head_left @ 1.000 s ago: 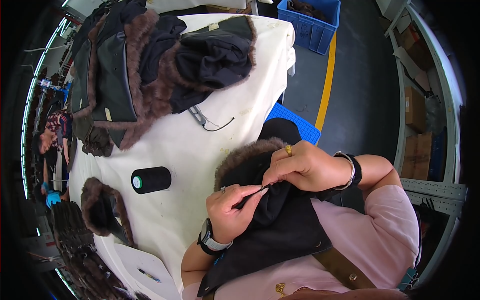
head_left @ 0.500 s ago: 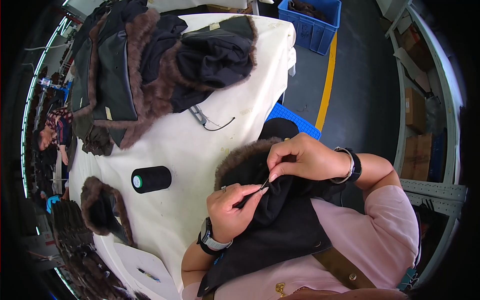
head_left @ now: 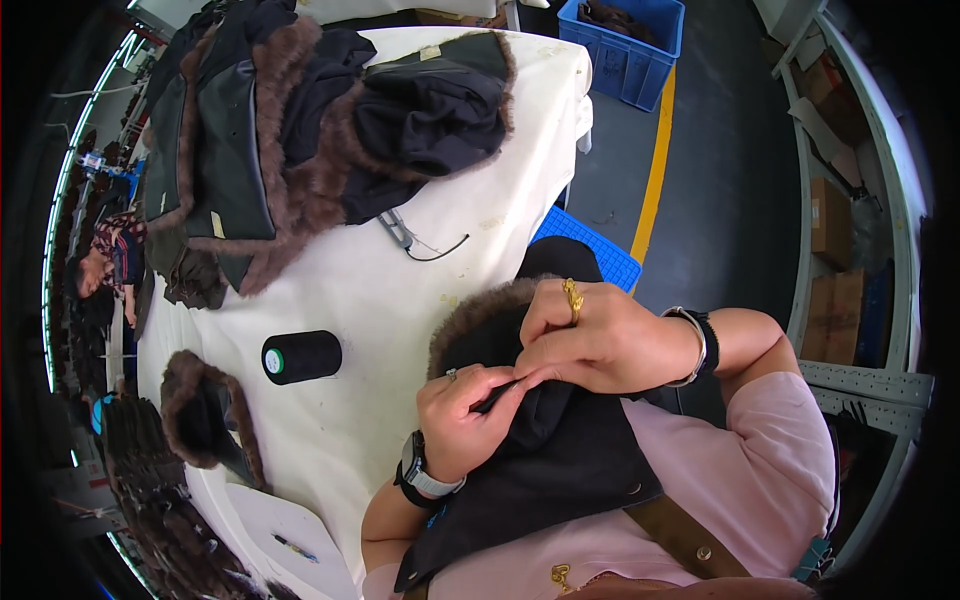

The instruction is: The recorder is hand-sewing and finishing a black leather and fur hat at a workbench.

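Observation:
Across my lap lies a black fabric garment (head_left: 540,470) edged with brown fur (head_left: 465,320). My left hand (head_left: 465,415) is closed, pinching a fold of the black cloth between thumb and fingers. Right against those fingertips, my right hand (head_left: 600,340) is closed in a pinch at the same fold. The thin needle it held half a second ago is hidden by the fingers now. On the white-covered table to the left, a spool of black thread (head_left: 305,357) lies on its side.
More fur-trimmed dark garments (head_left: 300,130) are heaped at the table's far side. Thread snips (head_left: 396,230) with a black cord lie near them. A small fur-edged piece (head_left: 205,410) and a pen (head_left: 293,547) are at left. Beyond stands a blue crate (head_left: 625,55); shelving (head_left: 860,380) is at right.
My right hand has turned over and come down to the left hand's fingertips, so the needle no longer shows. My left hand has barely moved and keeps its pinch on the cloth.

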`<state>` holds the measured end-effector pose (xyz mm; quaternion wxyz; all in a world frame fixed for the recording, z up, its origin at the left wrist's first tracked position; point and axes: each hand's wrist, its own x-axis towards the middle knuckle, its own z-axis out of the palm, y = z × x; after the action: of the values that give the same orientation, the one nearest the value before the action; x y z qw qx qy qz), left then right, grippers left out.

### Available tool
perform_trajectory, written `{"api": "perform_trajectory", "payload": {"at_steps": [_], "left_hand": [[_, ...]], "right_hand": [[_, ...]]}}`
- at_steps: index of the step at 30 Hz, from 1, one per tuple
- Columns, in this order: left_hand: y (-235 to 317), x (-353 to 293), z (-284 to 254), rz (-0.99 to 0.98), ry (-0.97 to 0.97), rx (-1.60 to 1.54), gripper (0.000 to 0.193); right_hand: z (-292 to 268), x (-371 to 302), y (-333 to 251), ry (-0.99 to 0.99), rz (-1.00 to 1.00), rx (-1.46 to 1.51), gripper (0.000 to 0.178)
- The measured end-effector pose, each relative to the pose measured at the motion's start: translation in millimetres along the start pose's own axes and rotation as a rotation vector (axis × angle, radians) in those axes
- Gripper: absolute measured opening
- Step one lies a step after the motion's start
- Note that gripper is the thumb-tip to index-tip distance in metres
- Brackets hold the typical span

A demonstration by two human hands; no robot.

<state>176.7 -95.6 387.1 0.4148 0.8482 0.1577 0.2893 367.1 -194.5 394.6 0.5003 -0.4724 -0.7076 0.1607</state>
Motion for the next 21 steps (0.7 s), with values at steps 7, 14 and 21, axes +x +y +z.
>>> {"api": "perform_trajectory", "payload": {"at_steps": [7, 14, 21], "left_hand": [[3.0, -1.4, -1.5, -0.054, -0.069, 0.028, 0.014], [4.1, -0.8, -2.5, -0.047, -0.072, 0.019, 0.014], [2.2, -2.2, -3.7, -0.035, -0.073, 0.021, 0.015]], "right_hand": [[5.2, 2.1, -9.7, -0.086, -0.128, -0.211, 0.024], [9.0, 4.0, -11.2, -0.156, -0.093, -0.245, 0.019], [2.6, 8.1, -4.8, -0.192, -0.108, -0.074, 0.015]]}}
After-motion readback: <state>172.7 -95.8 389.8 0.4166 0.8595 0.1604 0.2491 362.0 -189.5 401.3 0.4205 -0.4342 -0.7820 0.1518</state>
